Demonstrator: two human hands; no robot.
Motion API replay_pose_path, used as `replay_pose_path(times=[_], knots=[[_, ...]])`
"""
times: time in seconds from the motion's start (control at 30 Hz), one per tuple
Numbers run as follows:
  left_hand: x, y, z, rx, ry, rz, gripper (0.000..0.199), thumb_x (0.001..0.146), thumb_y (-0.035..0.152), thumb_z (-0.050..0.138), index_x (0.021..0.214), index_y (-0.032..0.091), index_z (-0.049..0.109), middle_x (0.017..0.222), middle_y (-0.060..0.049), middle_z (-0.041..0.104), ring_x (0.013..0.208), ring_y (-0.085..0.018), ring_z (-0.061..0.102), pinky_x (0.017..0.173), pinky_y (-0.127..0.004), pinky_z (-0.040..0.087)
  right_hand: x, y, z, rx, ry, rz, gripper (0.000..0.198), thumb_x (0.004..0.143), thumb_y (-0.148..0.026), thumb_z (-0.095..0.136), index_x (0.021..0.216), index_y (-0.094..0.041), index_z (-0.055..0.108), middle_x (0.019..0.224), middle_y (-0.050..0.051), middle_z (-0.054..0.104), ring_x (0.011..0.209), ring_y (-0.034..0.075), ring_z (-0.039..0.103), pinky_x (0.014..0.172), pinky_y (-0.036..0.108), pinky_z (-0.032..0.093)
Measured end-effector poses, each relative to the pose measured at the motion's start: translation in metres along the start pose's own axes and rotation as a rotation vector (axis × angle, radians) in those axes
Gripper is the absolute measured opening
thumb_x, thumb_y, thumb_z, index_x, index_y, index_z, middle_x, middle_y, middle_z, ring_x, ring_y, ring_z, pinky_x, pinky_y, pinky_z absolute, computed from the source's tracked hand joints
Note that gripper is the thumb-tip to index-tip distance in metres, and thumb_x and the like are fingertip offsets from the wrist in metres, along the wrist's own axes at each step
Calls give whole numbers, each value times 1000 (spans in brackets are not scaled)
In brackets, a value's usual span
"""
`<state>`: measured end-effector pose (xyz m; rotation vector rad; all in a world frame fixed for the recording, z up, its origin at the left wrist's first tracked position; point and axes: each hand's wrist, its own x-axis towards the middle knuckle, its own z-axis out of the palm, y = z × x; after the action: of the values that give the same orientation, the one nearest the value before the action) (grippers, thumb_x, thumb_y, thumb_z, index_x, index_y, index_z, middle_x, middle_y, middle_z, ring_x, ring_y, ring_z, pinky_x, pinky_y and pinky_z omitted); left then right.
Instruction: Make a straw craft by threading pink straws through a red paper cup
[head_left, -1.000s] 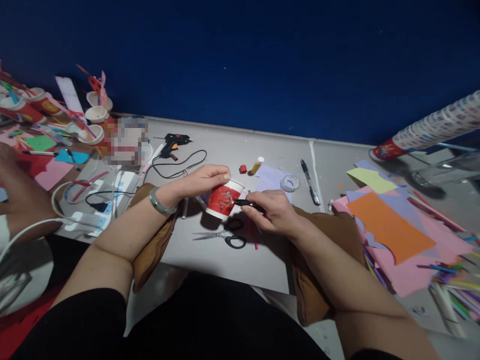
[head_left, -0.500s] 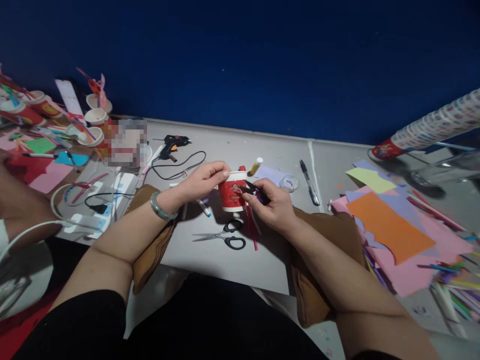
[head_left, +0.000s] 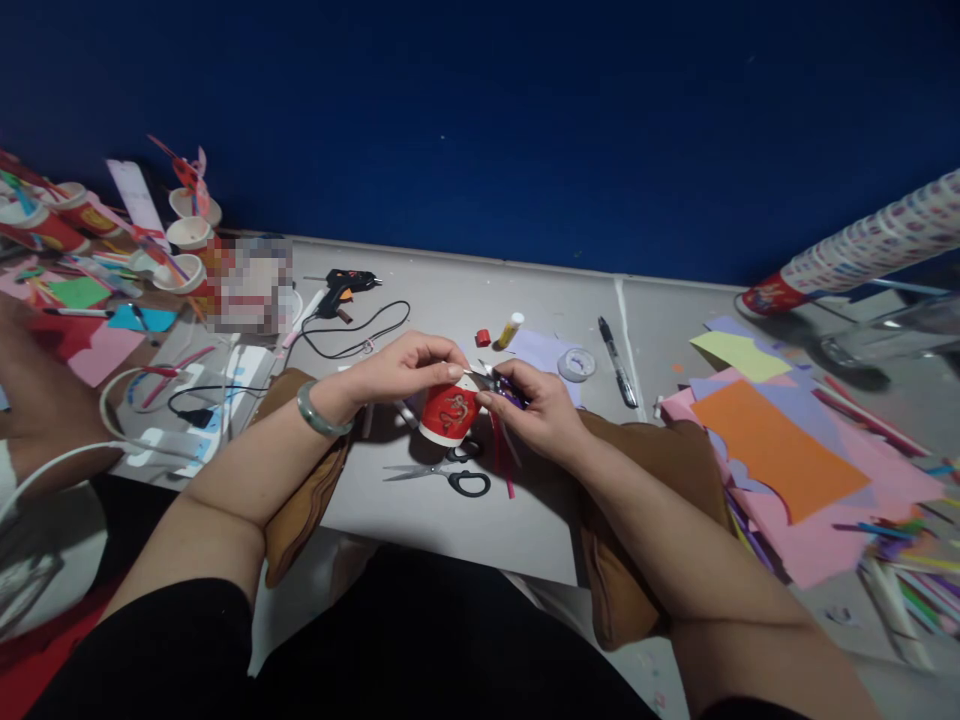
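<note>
My left hand (head_left: 415, 368) pinches a red and white paper cup (head_left: 450, 412) by its upper edge, and the cup hangs tilted over the table. My right hand (head_left: 541, 408) is closed around scissors with purple handles (head_left: 511, 384); their blades reach to the cup's upper rim. Just below the cup lies a second pair of scissors with black handles (head_left: 469, 484). Beyond the hands a yellow glue stick (head_left: 511, 331) stands beside a red cap (head_left: 483, 338). Thin red strips (head_left: 510, 475) hang or lie below my right hand; which, I cannot tell.
At the back left lies a black glue gun (head_left: 349, 290) with its cord. A tape roll (head_left: 577, 365) and a black marker (head_left: 616, 362) are right of centre. Colored paper (head_left: 780, 450) piles up on the right, below a long stack of cups (head_left: 862, 245). Another person's arm (head_left: 45, 380) shows at left.
The cup has tipped and moved down and slightly left, uncovering the red cap behind it. The purple-handled scissors have shifted from the cup's side to its upper edge.
</note>
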<state>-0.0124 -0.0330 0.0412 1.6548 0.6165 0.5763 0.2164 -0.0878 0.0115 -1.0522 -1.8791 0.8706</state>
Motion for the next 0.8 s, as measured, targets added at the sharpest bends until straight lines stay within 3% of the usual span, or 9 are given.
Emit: replay_pose_path(times=[0.23,0.5,0.67,0.8], knots=[[-1,1,-5,-72,-139,-76,22,82,32,76,90,13,69,84,-5,69,73,-11,62,67,-21,50,2,-2,-2,99,-43,65,28,89,-42,67,81,-19,55,65,-5,49,59,9,40,57,24,34],[1,-1,-6,-44,-116,-64,28,82,38,76,84,13,64,80,-2,64,71,-10,58,66,-21,47,2,0,-2,94,-21,67,29,90,-45,67,81,-20,55,66,-4,48,60,10,40,58,25,35],[3,-7,-7,63,-12,-39,30,85,42,71,88,13,65,82,-4,64,75,-11,59,70,-24,48,1,3,1,64,144,73,28,91,-45,67,102,-22,54,77,-2,57,63,12,48,63,28,40],[5,-14,-6,185,183,-22,28,84,41,68,81,13,61,72,0,58,67,-10,52,63,-23,43,2,3,-3,-31,170,45,27,94,-48,61,96,-22,55,71,-3,52,60,12,44,61,28,38]])
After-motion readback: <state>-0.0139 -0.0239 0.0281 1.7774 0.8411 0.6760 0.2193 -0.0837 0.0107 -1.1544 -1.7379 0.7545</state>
